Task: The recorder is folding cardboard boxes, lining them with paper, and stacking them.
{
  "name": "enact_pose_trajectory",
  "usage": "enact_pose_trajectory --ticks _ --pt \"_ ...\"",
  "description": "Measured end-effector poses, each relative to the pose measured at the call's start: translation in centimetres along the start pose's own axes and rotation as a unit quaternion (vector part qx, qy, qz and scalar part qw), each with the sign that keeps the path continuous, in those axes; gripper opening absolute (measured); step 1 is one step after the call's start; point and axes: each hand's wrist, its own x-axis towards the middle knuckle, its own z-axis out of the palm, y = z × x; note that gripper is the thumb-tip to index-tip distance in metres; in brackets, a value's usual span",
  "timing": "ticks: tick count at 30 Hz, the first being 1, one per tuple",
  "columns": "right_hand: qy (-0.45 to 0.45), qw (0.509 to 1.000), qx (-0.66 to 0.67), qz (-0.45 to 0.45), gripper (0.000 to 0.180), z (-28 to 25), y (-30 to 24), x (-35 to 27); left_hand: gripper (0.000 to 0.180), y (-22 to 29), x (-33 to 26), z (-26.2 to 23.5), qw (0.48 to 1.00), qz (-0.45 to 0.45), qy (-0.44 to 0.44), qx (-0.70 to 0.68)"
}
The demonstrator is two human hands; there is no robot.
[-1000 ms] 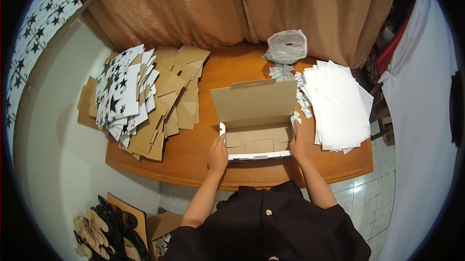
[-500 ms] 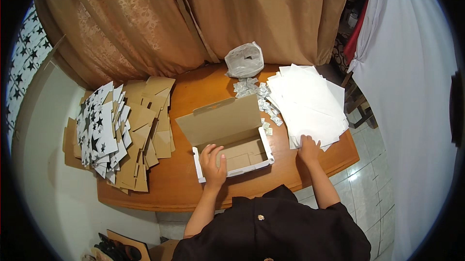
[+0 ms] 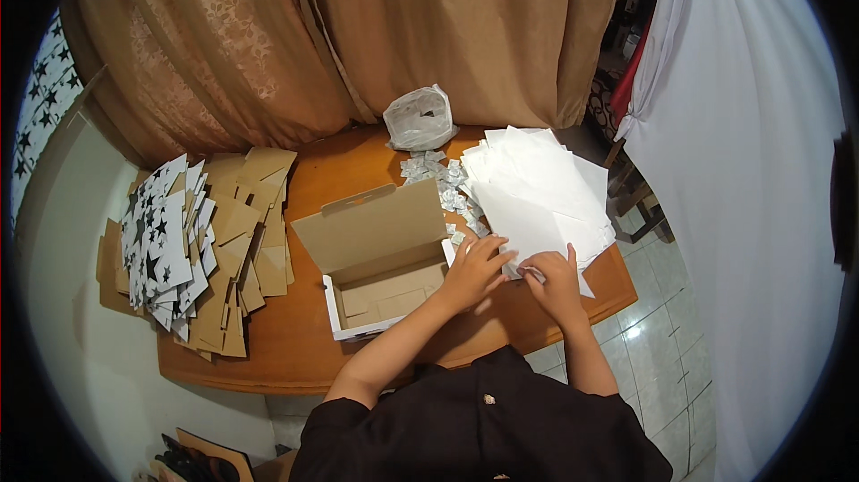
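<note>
An open cardboard box, white outside and brown inside, stands on the table with its lid raised toward the far side. My left hand reaches across its right end, fingers spread, the tips at the near left edge of a white sheet of paper. This sheet lies askew over the near left part of the paper stack. My right hand has thumb and forefinger pinched on the sheet's near edge. Small packets, silvery and white, lie between box and stack.
Flattened brown cardboard boxes and star-printed white ones are piled on the table's left. A whitish plastic bag stands at the back, before the brown curtain. The wooden table has a curved near edge.
My left hand has left the box's near left side and moved right to the paper. My right hand has gone from resting on the stack to pinching a sheet, which has shifted toward me.
</note>
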Motion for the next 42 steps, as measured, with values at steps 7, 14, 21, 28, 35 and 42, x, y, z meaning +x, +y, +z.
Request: enact_pose_trajectory --ticks 7,14,21,28,35,42 --pt "0.323 0.946 -0.002 -0.024 0.046 -5.5 -2.1 0.0 0.005 1.2 2.6 -6.2 0.977 -0.068 0.158 -0.127" --pt "0.157 0.914 0.368 0.061 0.069 -1.4 -2.5 2.8 0.020 0.5 0.7 -15.3 0.844 -0.269 0.346 -0.309" --pt "-0.135 0.890 0.404 0.165 0.023 4.0 -6.6 3.5 0.025 -5.0 -5.9 -20.1 0.816 -0.356 0.399 -0.220" --pt "-0.048 0.964 0.217 0.147 0.030 13.5 -6.0 -1.7 0.021 -8.6 -10.4 -17.4 0.810 -0.345 0.334 0.337" --pt "-0.048 0.984 0.034 0.170 0.030 14.7 -6.8 -4.1 0.044 -6.6 -11.8 -12.8 0.978 -0.083 -0.119 0.147" --pt "-0.021 0.972 0.044 0.230 0.025 13.9 -7.0 -3.6 0.050 -12.5 -14.4 -7.2 0.914 -0.094 -0.386 0.079"
